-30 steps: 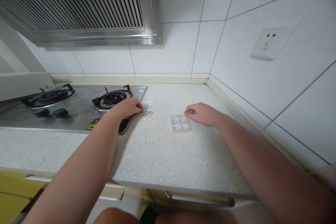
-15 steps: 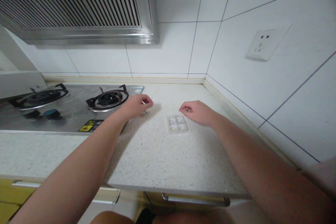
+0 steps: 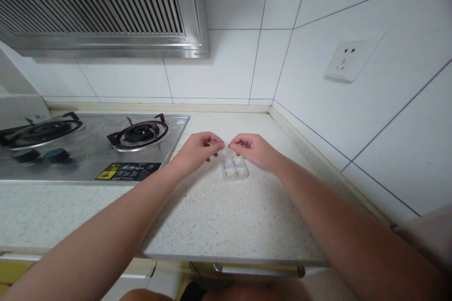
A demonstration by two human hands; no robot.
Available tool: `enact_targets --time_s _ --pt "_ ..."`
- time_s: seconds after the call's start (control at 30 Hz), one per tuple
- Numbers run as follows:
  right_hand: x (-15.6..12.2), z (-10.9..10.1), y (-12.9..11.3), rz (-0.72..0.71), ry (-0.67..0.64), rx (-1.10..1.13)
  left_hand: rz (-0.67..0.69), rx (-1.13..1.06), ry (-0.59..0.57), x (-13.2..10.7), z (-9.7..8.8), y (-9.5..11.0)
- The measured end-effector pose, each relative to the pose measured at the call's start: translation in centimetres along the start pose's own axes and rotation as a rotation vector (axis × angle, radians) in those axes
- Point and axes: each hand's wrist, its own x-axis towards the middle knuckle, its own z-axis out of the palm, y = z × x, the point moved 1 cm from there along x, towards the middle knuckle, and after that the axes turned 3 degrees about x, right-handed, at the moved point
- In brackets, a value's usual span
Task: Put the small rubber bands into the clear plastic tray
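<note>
My left hand [image 3: 203,150] is closed in a pinch, thumb against index finger, just above the counter. Facing it, my right hand [image 3: 252,149] pinches as well, its fingertips a small gap from those of the left. Whatever sits between the fingertips is too small to name. Below and between both hands, a clear plastic box [image 3: 235,169] with several compartments lies on the speckled counter [image 3: 229,221]. Its contents are hard to make out, and my right hand partly covers its far edge.
A steel gas stove [image 3: 88,150] with two burners is set into the counter on the left. Above it hangs a range hood [image 3: 106,9]. The tiled wall on the right carries a power socket [image 3: 348,61]. Drawer handles [image 3: 259,270] run below the counter edge.
My left hand has moved right, away from the small rings by the stove, and its fingertips now almost meet those of my right hand. The view has shifted slightly.
</note>
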Motion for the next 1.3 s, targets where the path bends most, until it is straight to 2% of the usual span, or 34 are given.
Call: enact_targets --time_s 0.33,0.63,1.1,1.3 --pt "0.08 0.22 -0.16 -0.007 0.045 0.061 -0.048 -0.034 -0.028 -0.34 0.42 0.71" --pt "-0.02 0.08 -0.77 -0.03 0.078 0.099 -0.028 -0.057 -0.058 -0.41 0.57 0.61" --pt "0.03 0.1 -0.5 -0.023 0.072 0.108 -0.013 0.011 -0.079 -0.37 0.59 -0.06" --pt "0.02 0.06 -0.35 -0.01 0.053 0.115 -0.042 0.09 -0.087 -0.54 0.65 0.42"
